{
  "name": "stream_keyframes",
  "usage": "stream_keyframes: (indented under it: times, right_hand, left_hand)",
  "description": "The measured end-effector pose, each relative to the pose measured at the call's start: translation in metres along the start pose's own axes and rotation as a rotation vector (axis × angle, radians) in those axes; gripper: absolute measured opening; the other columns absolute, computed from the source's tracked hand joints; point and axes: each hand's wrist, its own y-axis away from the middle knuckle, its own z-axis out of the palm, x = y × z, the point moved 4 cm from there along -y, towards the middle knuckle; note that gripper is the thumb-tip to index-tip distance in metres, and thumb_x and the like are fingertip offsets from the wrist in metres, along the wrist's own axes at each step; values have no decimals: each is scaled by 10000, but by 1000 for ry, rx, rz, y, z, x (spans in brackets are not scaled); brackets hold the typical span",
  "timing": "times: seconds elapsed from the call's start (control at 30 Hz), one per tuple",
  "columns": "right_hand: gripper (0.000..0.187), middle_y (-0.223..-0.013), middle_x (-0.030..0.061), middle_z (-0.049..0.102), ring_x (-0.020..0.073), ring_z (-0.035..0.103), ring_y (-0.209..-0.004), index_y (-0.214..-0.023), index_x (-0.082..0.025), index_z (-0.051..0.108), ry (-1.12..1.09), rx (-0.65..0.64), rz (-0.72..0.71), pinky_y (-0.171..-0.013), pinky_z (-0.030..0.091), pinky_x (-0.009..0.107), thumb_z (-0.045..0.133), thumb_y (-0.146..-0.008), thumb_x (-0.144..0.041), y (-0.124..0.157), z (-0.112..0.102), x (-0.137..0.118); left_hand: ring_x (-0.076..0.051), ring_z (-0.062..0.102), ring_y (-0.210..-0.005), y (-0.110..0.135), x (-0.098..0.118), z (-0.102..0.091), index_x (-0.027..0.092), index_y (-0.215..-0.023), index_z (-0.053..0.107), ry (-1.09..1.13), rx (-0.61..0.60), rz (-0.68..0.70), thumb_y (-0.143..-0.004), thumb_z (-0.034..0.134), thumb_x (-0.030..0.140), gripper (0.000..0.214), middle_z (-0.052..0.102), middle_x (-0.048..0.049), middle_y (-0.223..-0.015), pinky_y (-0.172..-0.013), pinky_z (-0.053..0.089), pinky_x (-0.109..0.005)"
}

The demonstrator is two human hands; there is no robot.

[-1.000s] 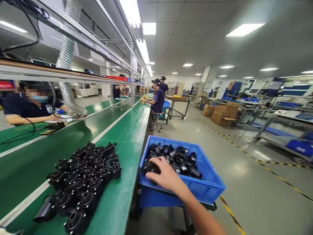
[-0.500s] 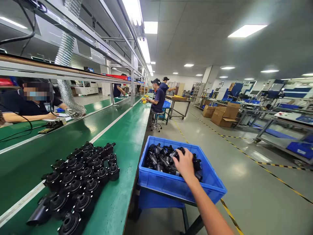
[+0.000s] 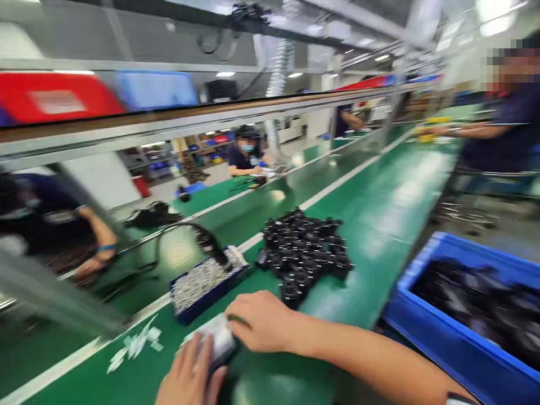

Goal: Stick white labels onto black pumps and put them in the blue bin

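Note:
Both my hands are close together at the near edge of the green bench (image 3: 379, 197), and the view is blurred. My left hand (image 3: 189, 371) cups a pale, shiny wrapped object (image 3: 211, 340) from below, and my right hand (image 3: 261, 320) presses on it from above. Its exact kind cannot be made out. Beyond my right hand lies a tight cluster of black moulded parts (image 3: 301, 256) on the bench. To my right stands a blue plastic crate (image 3: 422, 304) filled with more black parts.
A dark blue tray of small silver screws (image 3: 205, 284) sits left of the cluster, with a corded electric screwdriver (image 3: 206, 239) over it. White scraps (image 3: 135, 343) lie on the bench. A co-worker (image 3: 493, 129) works further along on the right, and another (image 3: 244, 154) sits across the bench.
The view has swung left. My right hand has left the crate and is now at the bench. My left hand has come into view, and both hands hold the pale object.

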Motion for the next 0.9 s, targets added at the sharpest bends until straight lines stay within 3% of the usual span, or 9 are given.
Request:
stream_keyframes:
  times: [0.03,0.13,0.23,0.33,0.43,0.57,0.77,0.9]
  right_hand:
    - [186,-1045,73,815,267,774,-983,-1116,-219,769,-21,-51,34,-846,579,341,649,-1019,-322,-11,7,1]
    - [286,-1147,149,793,330,760,-1041,-1267,-149,719,-42,-108,58,-894,584,428,614,-1038,-285,-28,22,6]
    - [369,-1213,159,750,302,748,-997,-1376,-134,651,-94,-158,106,-884,588,438,594,-1042,-279,-22,30,14]
    - [376,-1217,129,707,265,710,-954,-1382,-169,629,-256,-192,162,-876,578,428,555,-1052,-332,-10,29,18]
    - [361,-1297,121,655,270,666,-1061,-1339,-204,632,-433,-202,154,-844,575,385,566,-1020,-360,-6,28,17]
    - [393,-1315,104,641,275,629,-1106,-1303,-229,643,-545,-225,147,-871,557,379,659,-914,-285,-9,39,18]
    - [144,-980,57,685,226,625,-828,-1005,-215,714,-626,-150,199,-758,493,351,620,-925,-290,-16,53,23]
    - [205,-944,58,672,224,619,-825,-853,-212,664,-702,-79,195,-712,459,327,579,-965,-361,-18,56,21]
  left_hand:
    - [-361,722,-1085,3,1,-1,301,-1328,675,-22,-40,27,-1014,646,370,323,722,-119,-1319,-745,615,-419]
    - [-369,657,-1241,-2,-2,-1,305,-1368,654,67,-6,-120,-1034,582,290,342,647,-129,-1446,-964,600,-496]
    - [-368,571,-1378,-9,-6,6,306,-1451,590,325,-51,-217,-1035,597,319,417,585,-136,-1517,-1119,537,-547]
    - [-358,580,-1361,-10,-7,14,287,-1473,566,602,-157,-222,-1009,656,438,496,614,-145,-1476,-1150,514,-551]
    - [-343,614,-1273,-9,-11,19,273,-1380,631,688,-179,-364,-974,706,465,456,676,-132,-1355,-1121,512,-537]
    - [-335,642,-1158,-8,-18,18,243,-1249,681,682,-61,-660,-921,732,435,384,701,-116,-1233,-1038,523,-508]
    - [-257,666,-884,-13,-17,16,201,-1051,713,823,-9,-777,-819,780,419,325,718,-62,-995,-814,526,-342]
    - [-211,616,-767,-15,-18,17,181,-874,720,894,21,-827,-836,776,472,299,686,-38,-837,-706,460,-279]
